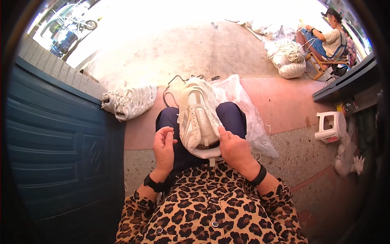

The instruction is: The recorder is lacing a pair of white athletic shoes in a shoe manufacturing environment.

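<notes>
A white and beige shoe upper [199, 118] lies across my lap between my knees, its toe end pointing away from me and its heel opening close to my belly. It has a mesh tongue and lace holes, and a small white tab hangs at the heel. My right hand [235, 151] grips its right collar edge, thumb on top. Left of the upper, my left hand [164, 149] is raised just off it, with fingers curled and the thumb drawn to them. Whatever may be between those fingertips is too small to make out.
A bundle of white shoe uppers [136, 101] lies left by a blue door [44, 138]. Clear plastic [252, 122] and a dark cord [167, 94] lie around my knees. To the right stand a white stool [331, 127] and bundled uppers [289, 65]; a seated person [331, 36] works beyond.
</notes>
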A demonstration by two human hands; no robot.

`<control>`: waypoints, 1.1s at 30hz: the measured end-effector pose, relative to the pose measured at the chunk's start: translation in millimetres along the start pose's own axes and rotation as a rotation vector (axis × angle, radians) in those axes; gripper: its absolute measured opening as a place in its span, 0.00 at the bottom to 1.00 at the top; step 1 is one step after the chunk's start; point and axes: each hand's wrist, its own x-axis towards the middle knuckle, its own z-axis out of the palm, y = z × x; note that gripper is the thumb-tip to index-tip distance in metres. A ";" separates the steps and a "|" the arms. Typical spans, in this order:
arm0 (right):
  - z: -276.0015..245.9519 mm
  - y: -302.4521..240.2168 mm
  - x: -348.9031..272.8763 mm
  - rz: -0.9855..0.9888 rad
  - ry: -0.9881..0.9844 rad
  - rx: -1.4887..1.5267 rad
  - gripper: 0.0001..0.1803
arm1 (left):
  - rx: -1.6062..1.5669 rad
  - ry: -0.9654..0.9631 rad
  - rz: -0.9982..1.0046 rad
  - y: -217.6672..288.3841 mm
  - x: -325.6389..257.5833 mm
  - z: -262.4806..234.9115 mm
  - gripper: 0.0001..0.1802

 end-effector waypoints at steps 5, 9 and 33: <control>6.3 -12.3 24.2 -0.028 -0.051 -0.176 0.25 | 0.604 -0.126 0.365 25.9 5.5 17.6 0.22; 3.9 -7.1 31.8 -0.088 -0.049 -0.116 0.27 | 0.858 -0.172 0.570 24.3 11.0 29.0 0.20; 43.2 -9.4 7.1 -0.108 -0.153 0.157 0.27 | 0.929 -0.321 0.513 -26.5 29.1 7.2 0.12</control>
